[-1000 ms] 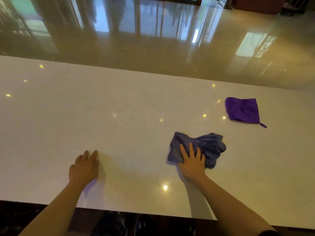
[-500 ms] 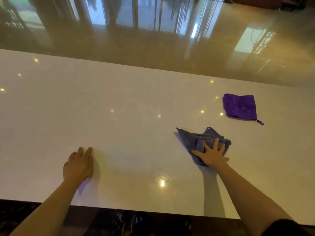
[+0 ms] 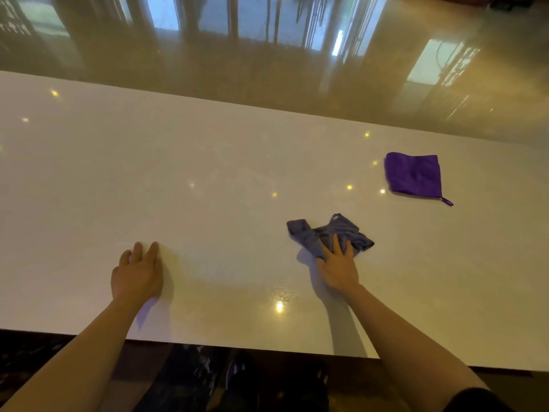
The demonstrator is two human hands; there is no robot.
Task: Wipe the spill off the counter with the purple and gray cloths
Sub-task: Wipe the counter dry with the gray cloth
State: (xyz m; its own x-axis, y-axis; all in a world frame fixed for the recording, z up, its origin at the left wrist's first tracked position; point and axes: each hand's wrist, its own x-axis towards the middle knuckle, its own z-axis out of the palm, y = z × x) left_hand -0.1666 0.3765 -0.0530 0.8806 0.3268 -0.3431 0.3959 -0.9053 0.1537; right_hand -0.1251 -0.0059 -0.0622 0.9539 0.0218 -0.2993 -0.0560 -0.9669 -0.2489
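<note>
I am seeing the right hand [image 3: 338, 267] pressing flat, fingers spread, on the crumpled gray cloth [image 3: 328, 234] on the glossy white counter [image 3: 208, 179]; the left hand [image 3: 137, 275] is lying open, gripping nothing. The folded purple cloth [image 3: 413, 173] is lying well apart, farther right.

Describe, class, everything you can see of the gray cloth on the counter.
The gray cloth is blue-gray, soft and fuzzy like microfiber. It lies bunched and creased on the white counter, one corner trailing to the left and a small loop showing at its far edge. The right hand presses flat on its near part, fingers spread over the folds. It sits apart from the purple cloth, nearer the person. Whether it is wet cannot be told.
</note>
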